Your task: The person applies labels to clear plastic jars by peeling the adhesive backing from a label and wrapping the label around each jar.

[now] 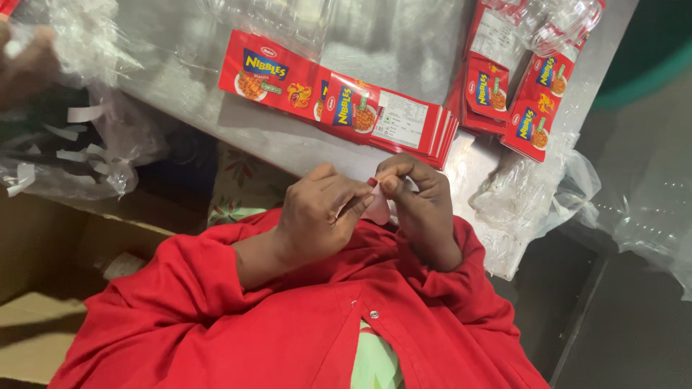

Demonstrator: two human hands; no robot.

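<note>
My left hand [313, 216] and my right hand [418, 198] meet just above my lap, in front of the table edge. Together their fingertips pinch a small pale strip with a red end [377, 207]; most of it is hidden by the fingers. Both arms are in red sleeves [216, 288]. Just beyond the hands, a fanned row of flat red snack wrappers [346, 108] lies on the grey table [187, 94].
A second pile of red wrappers [504, 94] lies at the table's right end, with crumpled clear plastic bags [533, 194] hanging off the edge. At left, a clear bag holds white paper strips [72, 144]. Another person's hand [25, 68] shows at top left. A cardboard box [43, 288] sits lower left.
</note>
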